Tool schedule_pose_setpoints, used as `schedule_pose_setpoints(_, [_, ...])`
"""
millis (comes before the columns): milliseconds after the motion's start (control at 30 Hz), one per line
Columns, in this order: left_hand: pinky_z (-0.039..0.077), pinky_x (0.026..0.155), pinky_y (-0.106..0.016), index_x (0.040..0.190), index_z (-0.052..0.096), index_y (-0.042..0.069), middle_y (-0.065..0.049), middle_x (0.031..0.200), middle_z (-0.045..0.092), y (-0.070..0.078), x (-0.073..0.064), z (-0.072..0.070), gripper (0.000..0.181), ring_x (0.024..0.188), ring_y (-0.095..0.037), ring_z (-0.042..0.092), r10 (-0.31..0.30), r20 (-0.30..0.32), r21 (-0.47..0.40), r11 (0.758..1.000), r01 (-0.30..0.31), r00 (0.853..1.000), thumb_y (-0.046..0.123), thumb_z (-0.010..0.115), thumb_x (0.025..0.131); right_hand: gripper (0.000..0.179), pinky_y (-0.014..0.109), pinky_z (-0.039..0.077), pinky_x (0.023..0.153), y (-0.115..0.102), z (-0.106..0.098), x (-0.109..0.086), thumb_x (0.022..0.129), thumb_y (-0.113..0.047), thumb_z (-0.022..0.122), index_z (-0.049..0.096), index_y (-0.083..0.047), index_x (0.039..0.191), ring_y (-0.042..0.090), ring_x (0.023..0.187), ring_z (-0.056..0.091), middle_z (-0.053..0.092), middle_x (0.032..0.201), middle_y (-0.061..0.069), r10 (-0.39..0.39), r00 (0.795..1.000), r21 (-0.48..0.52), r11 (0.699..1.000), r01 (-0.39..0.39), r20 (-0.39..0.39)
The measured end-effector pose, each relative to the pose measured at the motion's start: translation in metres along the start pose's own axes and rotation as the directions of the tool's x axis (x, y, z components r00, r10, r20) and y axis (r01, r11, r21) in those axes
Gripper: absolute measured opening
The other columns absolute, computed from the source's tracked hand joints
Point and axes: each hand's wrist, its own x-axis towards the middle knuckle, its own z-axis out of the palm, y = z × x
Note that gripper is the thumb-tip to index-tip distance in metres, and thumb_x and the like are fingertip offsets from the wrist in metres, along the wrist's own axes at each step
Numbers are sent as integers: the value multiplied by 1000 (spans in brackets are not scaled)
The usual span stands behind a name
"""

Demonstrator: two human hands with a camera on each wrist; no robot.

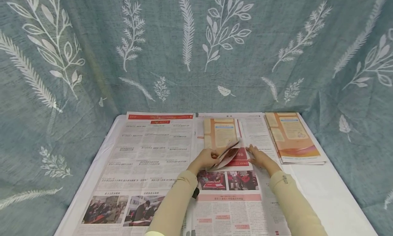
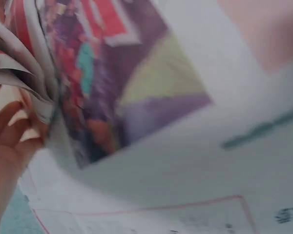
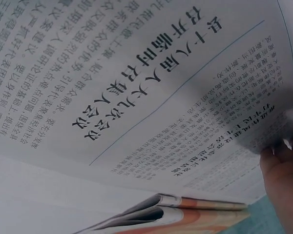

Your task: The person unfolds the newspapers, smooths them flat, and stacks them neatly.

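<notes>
Near the middle of the table, my left hand (image 1: 206,159) grips the lower left part of a folded newspaper (image 1: 242,157), whose layers lift and curl up beside the fingers. In the left wrist view, the left fingers (image 2: 14,127) hold the edge of the bent layers. My right hand (image 1: 260,157) lies at the folded newspaper's right side, fingers apart and pointing toward it. The right wrist view shows the right fingers (image 3: 278,158) against printed newspaper (image 3: 151,112); nothing is visibly gripped there. An orange-and-cream printed section (image 1: 209,130) lies on top at the far end of the folded newspaper.
Spread newspaper sheets (image 1: 144,161) cover the left and middle of the white-covered table (image 1: 330,191). A folded orange newspaper stack (image 1: 291,137) lies at the back right. Blue-green leaf-patterned cloth (image 1: 172,86) hangs behind and at both sides.
</notes>
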Motion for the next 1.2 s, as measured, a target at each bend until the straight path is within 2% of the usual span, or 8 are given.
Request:
schedule_pose_setpoints(100, [35, 44, -25, 69, 66, 6, 1, 55, 54, -34, 8, 17, 25, 48, -9, 41, 31, -29, -96, 995, -33, 999, 29, 64, 79, 69, 54, 14, 116, -37, -20, -12, 91, -37, 59, 29, -12, 148, 44, 142, 8, 9, 155, 23, 49, 999, 37, 998, -49, 13])
schedule_pose_setpoints(233, [35, 42, -25, 73, 71, 12, 6, 54, 56, -29, 2, 14, 18, 46, -8, 40, 44, -43, -101, 994, -48, 998, 25, 61, 80, 60, 62, 19, 110, -120, -58, -34, 90, -19, 61, 36, 5, 140, 55, 135, 17, 19, 146, 36, 148, 988, 64, 986, -152, 53])
schedule_pose_setpoints(333, [38, 44, -27, 66, 64, 9, 3, 53, 53, 8, -11, -7, 17, 47, -11, 42, -18, -6, -104, 994, 17, 1000, 18, 61, 79, 57, 61, 21, 110, -150, -68, -42, 91, -12, 58, 35, 7, 139, 54, 135, 18, 19, 146, 37, 202, 977, 29, 979, -204, 73])
schedule_pose_setpoints(400, [33, 44, -22, 57, 50, 7, 3, 50, 43, 41, -24, -23, 24, 46, -10, 37, -45, -14, -104, 994, 43, 999, 11, 59, 79, 56, 61, 21, 111, -154, -68, -43, 91, -9, 57, 34, 8, 139, 54, 135, 17, 17, 146, 37, 220, 972, 15, 975, -222, 80])
schedule_pose_setpoints(467, [35, 47, -24, 57, 45, 5, 1, 52, 43, 19, -16, -11, 27, 48, -11, 39, -84, -24, -94, 992, 81, 996, 10, 61, 78, 57, 62, 21, 110, -156, -67, -43, 89, -5, 58, 34, 10, 138, 56, 134, 17, 17, 145, 39, 215, 974, 14, 976, -217, 69])
schedule_pose_setpoints(633, [37, 48, -21, 56, 41, 8, 4, 54, 43, 28, -22, -22, 34, 53, -7, 43, -104, -76, -102, 990, 96, 992, 8, 66, 78, 57, 62, 23, 109, -157, -70, -43, 88, -5, 59, 35, 11, 137, 57, 133, 20, 19, 144, 40, 200, 978, 7, 980, -201, 59])
schedule_pose_setpoints(733, [32, 47, -16, 57, 35, 9, 6, 55, 36, 88, -44, -56, 37, 50, -5, 39, -173, -97, -115, 980, 162, 980, -3, 65, 76, 57, 62, 23, 109, -161, -74, -43, 88, -5, 59, 35, 11, 137, 56, 132, 21, 20, 144, 39, 198, 979, -6, 980, -198, 56])
schedule_pose_setpoints(1200, [19, 47, -18, 56, 33, 13, 12, 48, 25, 104, -51, -51, 37, 46, -6, 25, -257, -266, -87, 966, 243, 929, -4, 62, 72, 61, 62, 20, 110, -154, -75, -40, 87, -7, 61, 34, 10, 139, 56, 134, 18, 17, 145, 38, 218, 973, 21, 975, -220, 79])
